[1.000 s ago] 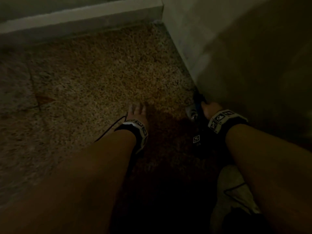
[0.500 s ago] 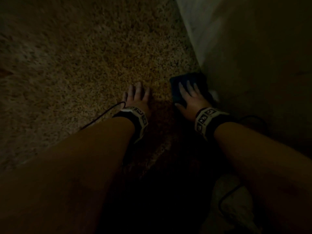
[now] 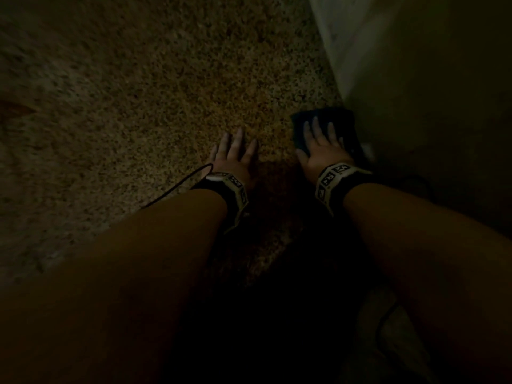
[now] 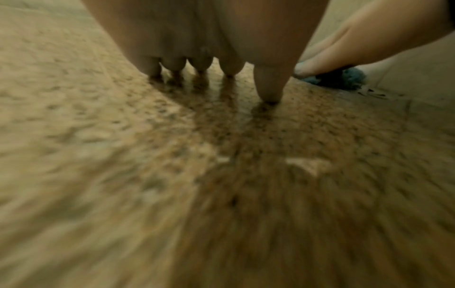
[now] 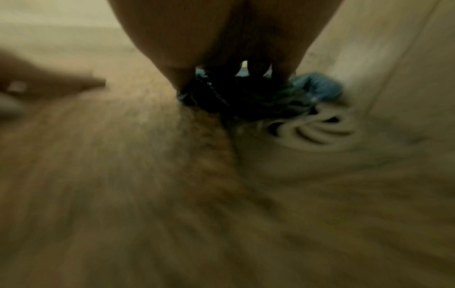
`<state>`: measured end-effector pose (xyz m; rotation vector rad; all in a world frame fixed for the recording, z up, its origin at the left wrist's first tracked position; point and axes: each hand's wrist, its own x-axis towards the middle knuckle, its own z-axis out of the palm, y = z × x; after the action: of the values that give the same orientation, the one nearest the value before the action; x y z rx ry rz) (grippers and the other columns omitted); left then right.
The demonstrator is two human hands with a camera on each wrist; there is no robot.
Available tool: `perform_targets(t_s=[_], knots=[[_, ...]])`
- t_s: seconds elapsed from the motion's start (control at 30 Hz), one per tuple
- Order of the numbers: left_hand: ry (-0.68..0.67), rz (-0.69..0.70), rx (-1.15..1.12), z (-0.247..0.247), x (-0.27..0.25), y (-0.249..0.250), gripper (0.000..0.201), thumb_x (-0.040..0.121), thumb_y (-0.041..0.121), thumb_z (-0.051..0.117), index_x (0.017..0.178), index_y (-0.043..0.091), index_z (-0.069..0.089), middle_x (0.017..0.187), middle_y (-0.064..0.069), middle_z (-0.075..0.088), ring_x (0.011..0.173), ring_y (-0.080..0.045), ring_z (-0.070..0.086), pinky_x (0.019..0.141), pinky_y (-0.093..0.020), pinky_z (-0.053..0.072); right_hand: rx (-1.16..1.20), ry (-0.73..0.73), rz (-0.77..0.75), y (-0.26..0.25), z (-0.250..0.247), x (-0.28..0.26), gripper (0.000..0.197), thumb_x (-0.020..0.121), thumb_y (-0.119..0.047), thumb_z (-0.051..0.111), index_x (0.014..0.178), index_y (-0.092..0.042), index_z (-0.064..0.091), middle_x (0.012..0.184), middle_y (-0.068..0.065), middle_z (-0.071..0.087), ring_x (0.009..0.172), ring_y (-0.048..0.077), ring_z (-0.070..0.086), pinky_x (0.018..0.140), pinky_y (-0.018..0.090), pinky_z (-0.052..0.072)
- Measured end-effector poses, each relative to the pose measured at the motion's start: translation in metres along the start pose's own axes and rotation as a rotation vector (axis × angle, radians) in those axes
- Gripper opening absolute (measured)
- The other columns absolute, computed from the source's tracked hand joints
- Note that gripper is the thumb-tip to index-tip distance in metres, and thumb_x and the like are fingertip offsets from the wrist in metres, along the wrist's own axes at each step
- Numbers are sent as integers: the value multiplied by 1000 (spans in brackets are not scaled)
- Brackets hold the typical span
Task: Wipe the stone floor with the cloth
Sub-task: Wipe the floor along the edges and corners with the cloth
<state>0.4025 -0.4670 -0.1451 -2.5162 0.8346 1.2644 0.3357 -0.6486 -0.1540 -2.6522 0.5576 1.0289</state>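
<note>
The speckled stone floor (image 3: 166, 120) fills the dim head view. A dark blue cloth (image 3: 340, 120) lies flat on it beside the wall at the right. My right hand (image 3: 321, 142) presses down on the cloth with straight, spread fingers; the cloth (image 5: 317, 87) bunches under the fingers in the right wrist view. My left hand (image 3: 232, 153) rests flat on the bare floor to the left of the cloth, fingers straight, holding nothing. In the left wrist view my left fingertips (image 4: 200, 64) touch the floor (image 4: 123, 155), with the right hand (image 4: 357, 44) and a bit of cloth (image 4: 349, 78) beyond.
A pale wall (image 3: 415, 79) rises along the right, close to the cloth. A round slotted floor drain (image 5: 312, 130) sits just behind the cloth by the wall. A thin black cable (image 3: 177, 187) trails from my left wrist band. A pale shoe (image 3: 388, 328) is at the lower right.
A second ago my right hand held the bunched cloth near the wall; it then spread flat on the cloth on the floor. Since half a second ago little has moved. The left hand stayed planted.
</note>
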Motion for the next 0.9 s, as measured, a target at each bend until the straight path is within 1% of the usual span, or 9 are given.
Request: perform_targets(t_s=[0.13, 0.23, 0.33, 0.47, 0.53, 0.6, 0.67, 0.77, 0.9], knots=[[8, 18, 43, 12, -11, -3, 75, 100, 44, 36, 147, 32, -21, 150, -1, -38, 141, -28, -27, 117, -43, -7, -84, 43, -62, 2, 25, -27, 59, 103, -41, 18, 151, -24, -11, 158, -3, -19, 146, 27, -12, 117, 42, -1], [18, 21, 32, 19, -18, -4, 73, 100, 46, 33, 147, 32, -21, 151, -1, -36, 141, -28, -26, 117, -44, -6, -73, 13, -54, -4, 54, -55, 58, 104, -40, 16, 150, -25, -15, 157, -3, -22, 146, 26, -14, 117, 42, -3], [49, 60, 41, 25, -23, -7, 72, 100, 48, 32, 148, 32, -20, 152, 0, -34, 142, -29, -24, 118, -43, -7, -107, 28, -32, -11, 80, -77, 58, 103, -41, 16, 150, -26, -13, 158, -3, -19, 146, 25, -14, 117, 41, -6], [23, 87, 90, 26, -26, -15, 74, 100, 47, 34, 147, 33, -21, 151, 1, -35, 142, -28, -26, 118, -44, -7, -151, 22, -49, -16, 99, -94, 59, 101, -46, 13, 151, -26, -11, 159, -3, -16, 146, 26, -12, 117, 42, -6], [18, 94, 106, 29, -27, -19, 73, 99, 50, 33, 147, 35, -21, 151, 2, -36, 141, -27, -26, 117, -44, -9, -181, 1, -64, -16, 100, -96, 61, 97, -51, 6, 151, -27, -11, 159, -3, -16, 146, 27, -13, 117, 42, -5], [26, 98, 132, 34, -27, -26, 72, 97, 56, 30, 146, 38, -21, 151, 3, -36, 141, -28, -27, 115, -45, -10, -181, -25, -71, -16, 96, -96, 59, 101, -48, 13, 151, -27, -11, 158, -3, -18, 146, 27, -15, 116, 43, -7], [17, 70, 181, 37, -25, -33, 74, 95, 61, 29, 144, 41, -23, 149, 4, -38, 139, -32, -29, 115, -49, -11, -171, -4, -82, -17, 89, -91, 60, 102, -45, 20, 151, -27, -10, 158, -2, -18, 145, 28, -15, 116, 44, -9], [-4, 35, 208, 35, -23, -42, 79, 90, 70, 28, 140, 45, -28, 148, 4, -41, 137, -37, -30, 114, -52, -10, -188, 7, -89, -28, 70, -72, 60, 101, -47, 17, 150, -29, -13, 157, -4, -21, 145, 27, -18, 116, 45, -9], [39, 61, 185, 36, -23, -52, 87, 87, 72, 32, 142, 40, -27, 149, 6, -39, 139, -33, -29, 114, -49, -10, -135, 27, -87, -49, 33, -30, 60, 101, -49, 17, 150, -31, -12, 158, -6, -20, 146, 27, -15, 116, 46, -5]])
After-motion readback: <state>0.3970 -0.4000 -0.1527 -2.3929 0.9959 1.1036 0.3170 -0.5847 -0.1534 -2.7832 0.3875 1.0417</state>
